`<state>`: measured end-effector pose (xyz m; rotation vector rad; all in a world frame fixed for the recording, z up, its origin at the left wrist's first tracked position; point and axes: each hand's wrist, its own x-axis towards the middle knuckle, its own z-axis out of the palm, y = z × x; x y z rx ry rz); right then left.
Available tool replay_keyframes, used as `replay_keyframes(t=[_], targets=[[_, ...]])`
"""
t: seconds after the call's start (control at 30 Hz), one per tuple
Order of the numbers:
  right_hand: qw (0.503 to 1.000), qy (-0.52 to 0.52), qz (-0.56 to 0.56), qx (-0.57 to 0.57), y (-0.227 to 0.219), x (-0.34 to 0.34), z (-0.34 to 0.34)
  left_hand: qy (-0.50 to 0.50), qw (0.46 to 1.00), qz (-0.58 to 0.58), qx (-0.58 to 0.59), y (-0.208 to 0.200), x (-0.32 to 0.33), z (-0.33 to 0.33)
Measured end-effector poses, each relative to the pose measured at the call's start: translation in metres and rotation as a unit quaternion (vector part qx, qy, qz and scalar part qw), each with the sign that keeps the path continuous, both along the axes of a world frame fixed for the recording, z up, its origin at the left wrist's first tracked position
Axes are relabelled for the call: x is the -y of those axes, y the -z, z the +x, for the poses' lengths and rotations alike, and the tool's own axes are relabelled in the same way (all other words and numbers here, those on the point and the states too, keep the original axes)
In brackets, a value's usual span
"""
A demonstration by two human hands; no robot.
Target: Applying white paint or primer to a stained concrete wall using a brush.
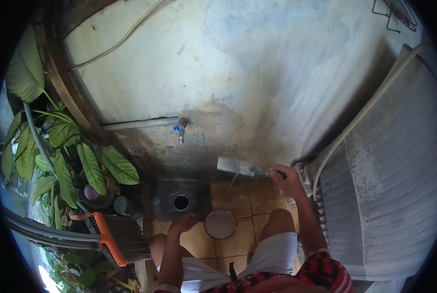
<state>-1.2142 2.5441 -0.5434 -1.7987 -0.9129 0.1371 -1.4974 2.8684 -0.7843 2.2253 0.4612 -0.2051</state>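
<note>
My right hand (pixel 287 181) grips the dark handle of a pale, flat-headed tool (pixel 234 166), held sideways above the tiles in front of the wall. Blur hides its exact kind; thin streaks like drops show below its head. Over the floor, my left hand (pixel 183 223) has its fingers curled together, and whether anything is in them is hidden. Just right of that hand stands a round, dark-rimmed container (pixel 220 224) with a whitish inside. Behind the left hand lies a dark slab (pixel 162 198) with a round opening (pixel 181 202).
A blue-handled tap (pixel 180 130) juts from the stained wall (pixel 257 88). Leafy plants (pixel 89 166) and an orange-headed broom (pixel 110 239) crowd the left. Grey ribbed sheeting (pixel 384 176) with a pale hose (pixel 355 117) stands at right. Tan tiles (pixel 233 198) cover the floor.
</note>
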Motion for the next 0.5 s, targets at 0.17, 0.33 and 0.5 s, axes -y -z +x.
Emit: replay_keyframes(t=[0.17,0.33,0.5], targets=[[0.962,0.078,0.073,0.253,-0.103,-0.045,0.010,0.031,0.999,0.013,-0.036,-0.009,-0.004,0.020],[0.898,0.131,0.164,0.387,-0.215,-0.119,0.015,0.066,0.996,0.001,-0.067,0.030,-0.020,0.017],[0.838,0.158,0.220,0.473,-0.260,-0.150,0.030,0.076,0.990,-0.028,-0.112,0.018,-0.022,0.028]])
